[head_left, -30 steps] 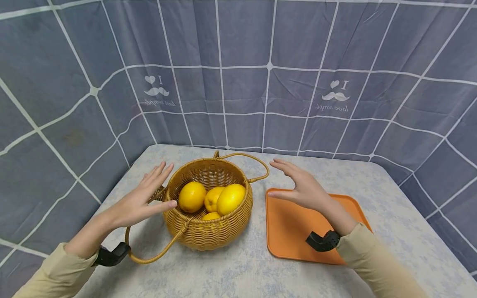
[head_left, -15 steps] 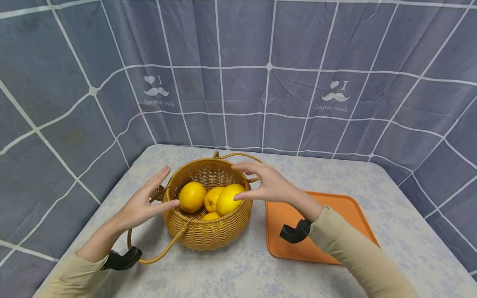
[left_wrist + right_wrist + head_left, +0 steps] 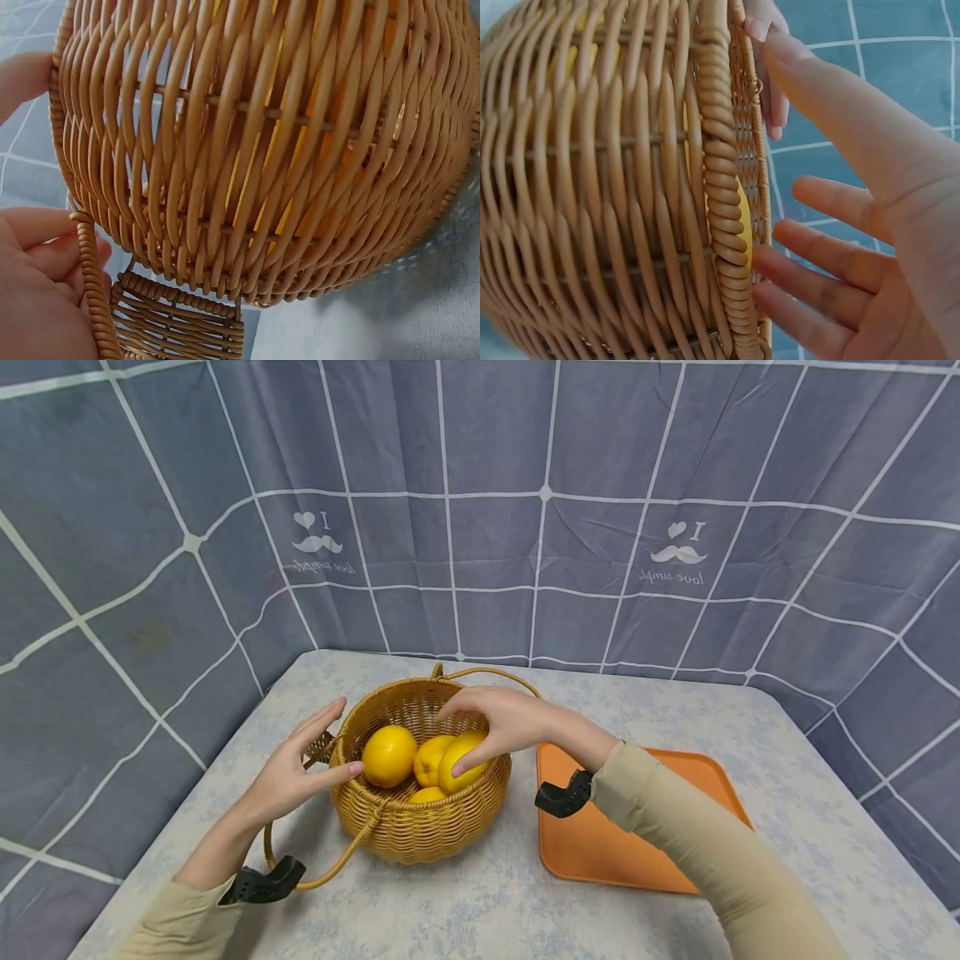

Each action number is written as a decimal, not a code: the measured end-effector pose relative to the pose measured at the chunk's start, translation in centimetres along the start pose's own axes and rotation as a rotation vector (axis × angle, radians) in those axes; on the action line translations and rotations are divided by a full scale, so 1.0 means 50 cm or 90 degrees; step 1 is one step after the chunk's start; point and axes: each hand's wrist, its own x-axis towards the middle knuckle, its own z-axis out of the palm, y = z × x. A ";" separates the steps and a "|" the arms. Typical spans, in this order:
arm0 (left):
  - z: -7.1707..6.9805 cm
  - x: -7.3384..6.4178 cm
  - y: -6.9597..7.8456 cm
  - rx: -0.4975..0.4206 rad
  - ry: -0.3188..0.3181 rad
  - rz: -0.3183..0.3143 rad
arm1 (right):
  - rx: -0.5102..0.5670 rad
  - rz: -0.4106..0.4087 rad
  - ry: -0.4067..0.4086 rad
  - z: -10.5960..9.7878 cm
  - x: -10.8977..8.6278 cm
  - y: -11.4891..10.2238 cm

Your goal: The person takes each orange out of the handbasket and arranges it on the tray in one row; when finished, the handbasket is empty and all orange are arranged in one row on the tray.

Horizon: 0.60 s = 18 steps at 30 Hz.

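A woven wicker basket (image 3: pixel 420 839) stands left of centre on the table, with several smooth yellow fruits inside. One round fruit (image 3: pixel 389 755) lies at the left, and a larger one (image 3: pixel 462 745) is at the right side. My right hand (image 3: pixel 513 718) reaches over the basket's right rim, its fingers bent loosely above the right fruit and its thumb in front of it. In the right wrist view those fingers are apart, without a clear grip. My left hand (image 3: pixel 296 772) is at the left rim with spread fingers, its thumb by the edge; whether it touches is unclear.
An orange tray (image 3: pixel 600 852) lies on the patterned tablecloth (image 3: pixel 465 918), partly under my right forearm. The basket's looped handle (image 3: pixel 337 868) hangs out near my left wrist. Behind the table hangs a blue-grey checked curtain (image 3: pixel 487 543).
My right hand has moved left from above the tray to over the right fruit in the basket. The left hand has shifted slightly right and stays by the rim. Basket and fruits look unmoved.
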 end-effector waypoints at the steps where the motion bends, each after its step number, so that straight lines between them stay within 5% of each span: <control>1: 0.000 -0.001 -0.001 -0.008 0.002 0.000 | 0.003 0.002 -0.015 -0.001 0.004 0.000; 9: 0.002 -0.004 -0.013 -0.036 -0.001 0.009 | 0.004 0.044 -0.113 -0.005 0.023 0.002; 18: 0.006 -0.005 -0.020 -0.036 0.014 0.010 | -0.029 0.059 -0.156 0.003 0.037 0.010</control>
